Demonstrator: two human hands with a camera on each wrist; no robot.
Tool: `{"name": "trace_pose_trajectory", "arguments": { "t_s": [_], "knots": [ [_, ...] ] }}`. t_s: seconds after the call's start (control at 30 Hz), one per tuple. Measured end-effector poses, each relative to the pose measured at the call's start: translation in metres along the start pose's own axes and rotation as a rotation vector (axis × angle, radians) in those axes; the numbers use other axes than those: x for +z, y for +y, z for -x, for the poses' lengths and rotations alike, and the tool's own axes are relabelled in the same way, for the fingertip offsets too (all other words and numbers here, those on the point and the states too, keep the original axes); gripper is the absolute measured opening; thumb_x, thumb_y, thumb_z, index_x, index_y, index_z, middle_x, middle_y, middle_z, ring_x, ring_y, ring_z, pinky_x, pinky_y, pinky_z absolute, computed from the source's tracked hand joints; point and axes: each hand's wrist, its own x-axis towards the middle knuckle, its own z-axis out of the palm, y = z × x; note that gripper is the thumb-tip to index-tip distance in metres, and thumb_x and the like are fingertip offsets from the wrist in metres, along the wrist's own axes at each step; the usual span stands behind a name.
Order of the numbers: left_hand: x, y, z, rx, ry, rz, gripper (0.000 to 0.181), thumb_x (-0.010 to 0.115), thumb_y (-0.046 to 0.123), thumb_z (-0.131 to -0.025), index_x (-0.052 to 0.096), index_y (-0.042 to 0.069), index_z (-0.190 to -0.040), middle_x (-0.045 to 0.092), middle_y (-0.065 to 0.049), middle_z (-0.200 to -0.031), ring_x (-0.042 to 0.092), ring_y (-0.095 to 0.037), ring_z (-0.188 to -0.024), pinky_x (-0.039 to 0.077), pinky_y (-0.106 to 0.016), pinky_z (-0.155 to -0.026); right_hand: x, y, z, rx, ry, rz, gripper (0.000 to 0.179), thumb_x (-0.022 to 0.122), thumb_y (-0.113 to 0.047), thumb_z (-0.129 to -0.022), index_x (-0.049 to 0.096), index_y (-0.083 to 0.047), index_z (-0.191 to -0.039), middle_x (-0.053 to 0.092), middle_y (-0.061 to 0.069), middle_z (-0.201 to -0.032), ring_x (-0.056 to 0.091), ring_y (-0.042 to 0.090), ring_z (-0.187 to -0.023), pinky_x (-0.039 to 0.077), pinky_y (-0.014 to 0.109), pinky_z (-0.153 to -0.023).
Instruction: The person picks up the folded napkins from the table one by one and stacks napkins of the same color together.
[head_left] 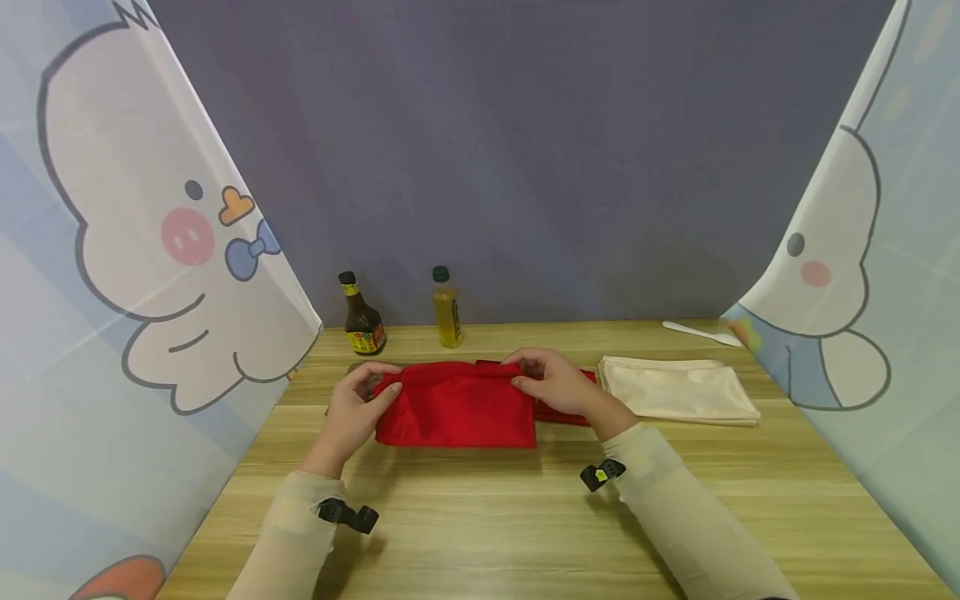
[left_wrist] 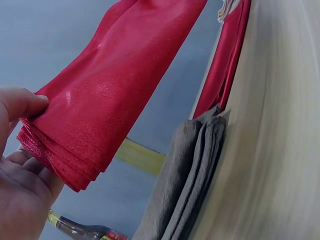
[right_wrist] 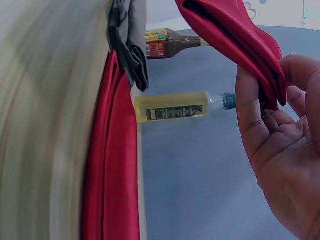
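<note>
A folded red cloth (head_left: 457, 408) hangs between my two hands, raised off the table. My left hand (head_left: 358, 408) pinches its left end, thumb in front and fingers behind; the stacked layers show in the left wrist view. With thumb and fingers my right hand (head_left: 551, 382) pinches the upper right corner, where the right wrist view shows the folds. Beyond the held cloth, a second folded red cloth (right_wrist: 117, 165) lies on the table. Beside that one is a folded grey cloth (left_wrist: 182, 175), mostly hidden behind the raised cloth in the head view.
A folded cream cloth (head_left: 678, 390) lies on the wooden table (head_left: 465, 517) at the right, with a white plastic utensil (head_left: 701, 333) behind it. At the back stand a dark sauce bottle (head_left: 364, 321) and a yellow oil bottle (head_left: 447, 312). Printed curtains (head_left: 247, 333) flank the table.
</note>
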Motion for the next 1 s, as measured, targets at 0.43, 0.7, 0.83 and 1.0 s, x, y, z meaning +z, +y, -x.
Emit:
{"name": "trace_pose_trajectory", "arguments": {
  "t_s": [0.43,0.7,0.83,1.0],
  "knots": [
    [0.016,0.009,-0.020,-0.002,-0.018,0.043,0.025,0.075,0.008,-0.098,0.071,0.002,-0.122,0.068,-0.016,-0.121,0.068,-0.016,-0.093,0.057,-0.025,-0.074,-0.021,0.001,0.005,-0.052,0.102,0.011,0.027,0.073,-0.009,-0.099,0.072,-0.012,-0.126,0.069,0.005,-0.102,0.066,0.020,-0.088,0.053,0.034,-0.070],
    [0.028,0.007,-0.034,0.015,-0.035,0.069,0.025,0.075,0.009,-0.098,0.071,0.002,-0.121,0.067,-0.016,-0.116,0.067,-0.017,-0.083,0.056,-0.025,-0.066,-0.033,0.008,0.007,-0.025,0.132,0.017,0.027,0.073,-0.009,-0.099,0.072,-0.012,-0.126,0.070,0.005,-0.108,0.067,0.022,-0.096,0.056,0.035,-0.078],
    [0.033,0.003,-0.038,0.034,-0.036,0.084,0.024,0.076,0.008,-0.098,0.071,0.001,-0.120,0.066,-0.016,-0.118,0.066,-0.017,-0.083,0.055,-0.025,-0.065,-0.038,0.010,0.008,-0.031,0.160,0.035,0.027,0.074,-0.009,-0.099,0.072,-0.010,-0.125,0.070,0.006,-0.111,0.068,0.022,-0.099,0.056,0.037,-0.081],
    [0.040,-0.001,-0.041,0.037,-0.039,0.113,0.024,0.075,0.009,-0.098,0.071,0.002,-0.120,0.064,-0.015,-0.121,0.067,-0.018,-0.085,0.056,-0.027,-0.064,-0.042,0.014,0.008,-0.014,0.177,0.024,0.027,0.074,-0.011,-0.099,0.072,-0.008,-0.126,0.071,0.009,-0.116,0.069,0.025,-0.104,0.057,0.039,-0.085]
  ]
}}
